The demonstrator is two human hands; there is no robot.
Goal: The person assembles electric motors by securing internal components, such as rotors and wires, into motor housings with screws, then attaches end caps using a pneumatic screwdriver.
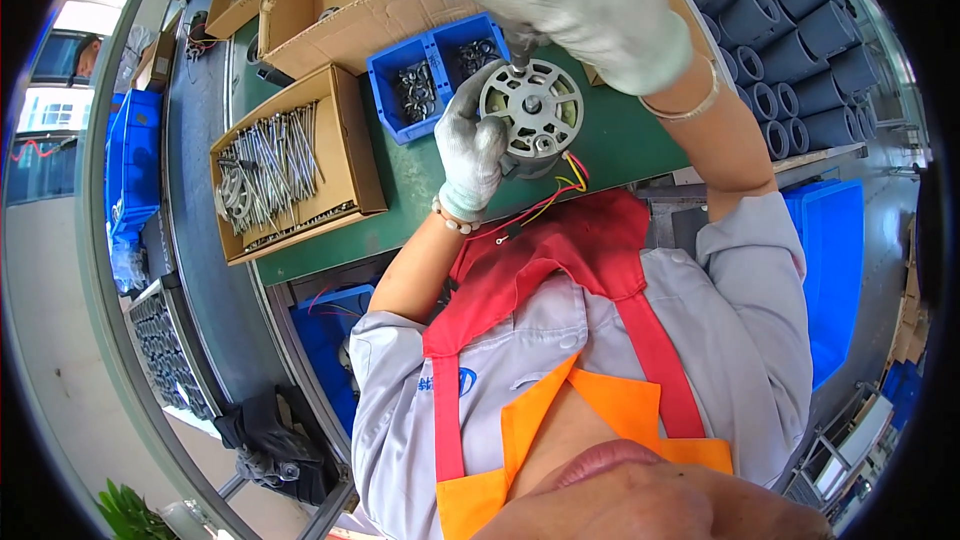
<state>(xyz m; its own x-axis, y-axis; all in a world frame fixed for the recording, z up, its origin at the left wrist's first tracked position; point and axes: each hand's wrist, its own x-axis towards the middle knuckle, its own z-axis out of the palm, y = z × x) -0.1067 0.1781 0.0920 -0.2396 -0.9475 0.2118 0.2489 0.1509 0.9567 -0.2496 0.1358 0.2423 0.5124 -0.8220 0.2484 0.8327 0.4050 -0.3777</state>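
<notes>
A round motor [533, 105] with a silver slotted end cover stands on the green bench top [400, 205] in front of me. My left hand [470, 152], in a grey-white glove, is closed around the motor's left side, thumb near its rim. Above it my gloved right hand [600, 15] grips a dark power screwdriver [522, 38], mostly hidden by the hand and cut off by the upper edge. The screwdriver's bit points down at the far edge of the end cover; whether it touches a screw is hidden. Red and yellow wires [574, 180] trail from the motor toward me.
Left of the motor stands a blue two-part bin [408, 132] of small metal fasteners. Beside it a cardboard box [362, 155] holds long bolts. A larger cardboard box [340, 35] stands behind. Grey cylinders [825, 50] are stacked at the right, above a blue crate [830, 280].
</notes>
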